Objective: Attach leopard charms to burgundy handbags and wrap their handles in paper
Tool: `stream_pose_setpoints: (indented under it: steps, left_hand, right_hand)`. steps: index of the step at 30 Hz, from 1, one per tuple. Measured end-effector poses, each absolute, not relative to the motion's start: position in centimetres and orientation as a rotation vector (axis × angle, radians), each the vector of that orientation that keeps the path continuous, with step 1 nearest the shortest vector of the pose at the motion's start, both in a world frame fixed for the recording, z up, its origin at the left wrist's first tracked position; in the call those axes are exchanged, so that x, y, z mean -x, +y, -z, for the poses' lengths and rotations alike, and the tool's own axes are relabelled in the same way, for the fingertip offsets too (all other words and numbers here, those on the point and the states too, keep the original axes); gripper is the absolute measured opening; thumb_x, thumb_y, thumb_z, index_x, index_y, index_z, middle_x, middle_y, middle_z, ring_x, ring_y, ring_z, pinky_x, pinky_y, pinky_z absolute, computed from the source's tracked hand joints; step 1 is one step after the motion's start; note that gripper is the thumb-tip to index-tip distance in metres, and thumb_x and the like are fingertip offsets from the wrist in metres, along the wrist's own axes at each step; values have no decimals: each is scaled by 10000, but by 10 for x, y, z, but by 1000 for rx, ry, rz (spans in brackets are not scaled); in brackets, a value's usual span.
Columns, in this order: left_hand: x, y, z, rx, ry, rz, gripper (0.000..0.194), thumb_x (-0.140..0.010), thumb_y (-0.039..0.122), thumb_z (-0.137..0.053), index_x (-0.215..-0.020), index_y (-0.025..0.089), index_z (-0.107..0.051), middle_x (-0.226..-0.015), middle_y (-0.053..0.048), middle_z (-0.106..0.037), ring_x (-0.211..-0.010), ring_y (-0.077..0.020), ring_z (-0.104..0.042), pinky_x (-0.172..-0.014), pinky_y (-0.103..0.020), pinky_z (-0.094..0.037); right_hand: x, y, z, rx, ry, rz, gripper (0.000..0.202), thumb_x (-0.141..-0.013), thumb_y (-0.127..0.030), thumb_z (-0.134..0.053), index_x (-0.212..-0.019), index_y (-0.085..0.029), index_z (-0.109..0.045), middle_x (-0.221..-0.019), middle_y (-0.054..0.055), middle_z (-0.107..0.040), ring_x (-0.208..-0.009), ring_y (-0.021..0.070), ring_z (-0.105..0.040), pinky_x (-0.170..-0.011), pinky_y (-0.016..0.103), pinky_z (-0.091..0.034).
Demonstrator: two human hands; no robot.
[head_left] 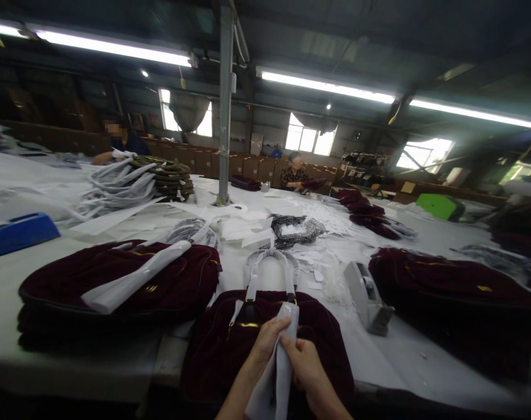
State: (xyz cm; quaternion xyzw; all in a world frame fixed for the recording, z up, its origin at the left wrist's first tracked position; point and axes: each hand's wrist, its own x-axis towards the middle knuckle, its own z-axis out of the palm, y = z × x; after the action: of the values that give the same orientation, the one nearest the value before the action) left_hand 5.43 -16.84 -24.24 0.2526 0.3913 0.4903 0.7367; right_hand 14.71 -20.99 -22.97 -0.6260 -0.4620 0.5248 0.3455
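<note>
A dark maroon handbag (206,344) lies in front of me at the table's near edge, its two handles (251,271) covered in white wrap and pointing away from me. Over it, both hands pinch a long strip of white wrapping sheet (290,315), which is folded lengthwise and hangs down towards me. My left hand (265,344) has its thumb and fingers closed on the strip's left side. Opposite it, my right hand (304,360) is closed on the right side, thumb on top. Whatever lies inside the fold is mostly hidden.
Stacked maroon bags (129,280) stand at left, more maroon bags (458,286) at right. A grey tape dispenser (366,297) is right of my bag, a blue dispenser (23,233) far left. Olive bags (173,178) and a metal post (224,105) stand beyond. Two people work across the table.
</note>
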Motion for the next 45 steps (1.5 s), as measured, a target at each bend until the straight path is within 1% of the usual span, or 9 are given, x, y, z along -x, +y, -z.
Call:
stream_pose_setpoints:
  steps: [5, 10, 15, 20, 25, 30, 35, 41, 45]
  left_hand:
    - [-51, -173, 233, -735, 858, -1110, 445, -595, 461, -701, -748, 45, -660, -654, -93, -652, -655, -200, -592, -653, -287, -452]
    - [-36, -204, 224, -1059, 991, -1106, 369, -632, 218, -672, -976, 88, -637, -852, -68, -669, -836, -212, -592, -757, -256, -435]
    - [-26, -248, 219, -1502, 1499, -945, 523, -742, 218, -506, -1256, 125, -482, -1142, -103, -582, -1087, -210, -514, -940, -266, -356]
    - [-32, -266, 218, -1631, 1652, -963, 425, -797, 137, -387, -1174, 225, -561, -861, -32, -566, -831, -144, -575, -770, -223, -425]
    - [-36, -269, 226, -1826, 1688, -1002, 381, -862, 152, -336, -1118, 231, -607, -787, -33, -523, -751, -137, -551, -687, -214, -427]
    - [-35, -271, 230, -1876, 1693, -991, 380, -861, 133, -347, -1123, 225, -606, -771, -33, -508, -738, -139, -551, -676, -220, -435]
    - [-33, -269, 229, -1858, 1676, -1008, 347, -865, 154, -355, -1052, 230, -638, -760, -29, -513, -707, -133, -555, -660, -219, -443]
    - [-34, -270, 237, -1815, 1659, -1059, 382, -883, 183, -334, -1213, 157, -526, -886, -78, -549, -844, -165, -560, -765, -263, -455]
    - [-36, -274, 246, -1986, 1705, -964, 437, -871, 106, -303, -1256, 201, -487, -835, -58, -523, -795, -158, -530, -723, -270, -443]
  right_hand:
    - [-147, -208, 237, 1611, -1280, -1181, 442, -698, -530, -590, -621, -97, -632, -568, 69, -624, -507, 155, -551, -420, 211, -359]
    - [-148, -210, 244, 1670, -1334, -1139, 383, -714, -435, -577, -595, -78, -649, -542, 75, -633, -514, 172, -562, -417, 207, -340]
    - [-147, -210, 244, 1683, -1359, -1097, 372, -700, -406, -575, -598, -61, -671, -558, 76, -643, -519, 162, -565, -433, 198, -346]
    - [-148, -209, 247, 1706, -1360, -1099, 330, -696, -376, -577, -570, -81, -654, -517, 53, -609, -479, 132, -533, -394, 182, -310]
    - [-147, -209, 249, 1748, -1315, -1182, 295, -705, -356, -553, -524, -125, -573, -368, -3, -495, -308, 90, -421, -305, 179, -246]
    - [-148, -210, 245, 1732, -1295, -1288, 298, -732, -379, -512, -539, -153, -531, -323, -18, -464, -245, 86, -387, -257, 167, -220]
    - [-153, -211, 240, 1678, -1272, -1396, 413, -788, -433, -401, -510, -149, -516, -327, 14, -494, -234, 80, -396, -257, 157, -244]
    - [-149, -213, 241, 1651, -1350, -1270, 372, -730, -463, -499, -522, -154, -516, -321, -19, -461, -248, 83, -392, -251, 165, -229]
    - [-146, -214, 243, 1672, -1347, -1214, 367, -701, -450, -534, -486, -153, -502, -337, -18, -462, -274, 84, -410, -267, 170, -245]
